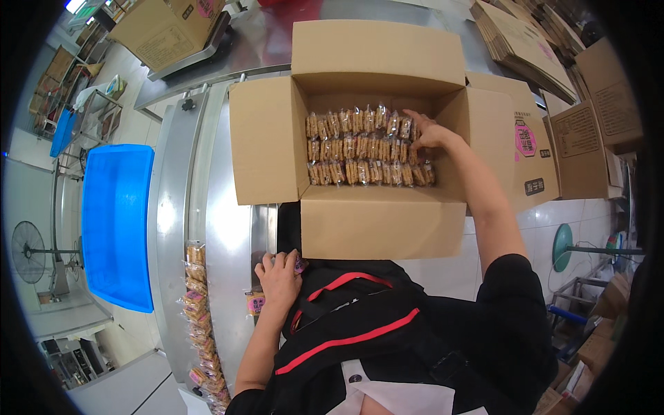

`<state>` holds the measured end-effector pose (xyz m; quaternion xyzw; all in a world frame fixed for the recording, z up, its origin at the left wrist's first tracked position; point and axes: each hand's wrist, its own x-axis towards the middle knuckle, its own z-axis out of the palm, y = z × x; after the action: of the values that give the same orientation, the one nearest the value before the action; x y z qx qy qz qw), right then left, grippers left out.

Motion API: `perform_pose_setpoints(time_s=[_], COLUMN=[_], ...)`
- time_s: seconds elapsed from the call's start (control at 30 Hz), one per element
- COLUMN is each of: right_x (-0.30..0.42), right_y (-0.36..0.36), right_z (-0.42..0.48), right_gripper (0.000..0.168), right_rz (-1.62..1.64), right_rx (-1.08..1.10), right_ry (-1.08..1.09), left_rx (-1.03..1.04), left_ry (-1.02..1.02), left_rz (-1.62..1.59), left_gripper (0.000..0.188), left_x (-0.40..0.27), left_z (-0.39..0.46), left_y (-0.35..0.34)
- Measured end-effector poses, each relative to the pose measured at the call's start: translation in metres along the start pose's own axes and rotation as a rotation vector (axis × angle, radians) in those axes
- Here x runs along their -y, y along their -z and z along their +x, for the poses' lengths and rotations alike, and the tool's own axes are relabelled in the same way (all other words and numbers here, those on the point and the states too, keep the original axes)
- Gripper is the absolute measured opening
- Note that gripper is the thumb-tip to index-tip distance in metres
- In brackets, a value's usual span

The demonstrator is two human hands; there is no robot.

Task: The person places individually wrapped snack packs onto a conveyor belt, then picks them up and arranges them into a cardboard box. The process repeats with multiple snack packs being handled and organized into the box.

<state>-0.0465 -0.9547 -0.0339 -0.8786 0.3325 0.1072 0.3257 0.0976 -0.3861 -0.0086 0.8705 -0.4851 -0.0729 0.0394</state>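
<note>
An open cardboard box [381, 223] lies before me with its flaps spread. Inside, clear-wrapped crackers [358, 145] stand on edge in three rows. My right hand [429, 132] reaches into the box and touches the right end of the upper rows, fingers curled; whether it grips a packet is hard to tell. Near the box's lower left corner, my left hand [280, 275] is closed around a wrapped packet [300, 265] with a pink label, partly hidden by the fingers. Another wrapped cracker packet [255, 302] lies beside my left wrist on the metal surface.
A line of wrapped packets [199, 321] lies along the channel of the steel conveyor table [228, 207]. Beyond it stands a blue plastic crate [118, 223]. A carton [166, 36] sits on a scale at upper left; flattened cartons [524, 46] are stacked at upper right.
</note>
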Motion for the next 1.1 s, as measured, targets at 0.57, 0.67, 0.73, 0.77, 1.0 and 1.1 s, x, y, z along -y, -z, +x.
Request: perform_pose_setpoints(time_s=[0.57,0.67,0.73,0.77,1.0,1.1], right_x=[-0.016,-0.005,-0.017,-0.023,0.021,0.024], right_y=[-0.006,0.0,-0.01,-0.011,0.041,0.037], right_z=[0.033,0.043,0.037,0.036,0.017,-0.025], right_gripper=[0.077,0.077,0.076,0.076,0.074,0.069], right_rz=[-0.003,-0.006,0.019,0.007,0.036,-0.159], right_rx=[-0.049,-0.033,-0.036,-0.04,-0.046,-0.007], right_ry=[0.027,0.039,0.003,-0.01,-0.037,-0.006], left_rx=[-0.206,0.271,0.248,0.234,0.422,0.412], left_ry=[-0.866,-0.99,-0.986,-0.983,-0.902,-1.035], left_rz=[0.031,0.313,0.379,0.41,0.425,0.365], left_gripper=[0.039,0.045,0.046,0.047,0.053,0.046], left_x=[-0.236,-0.291,-0.297,-0.299,-0.29,-0.271], left_z=[0.268,0.317,0.321,0.322,0.35,0.347], left_y=[-0.03,-0.046,-0.058,-0.064,-0.069,-0.055])
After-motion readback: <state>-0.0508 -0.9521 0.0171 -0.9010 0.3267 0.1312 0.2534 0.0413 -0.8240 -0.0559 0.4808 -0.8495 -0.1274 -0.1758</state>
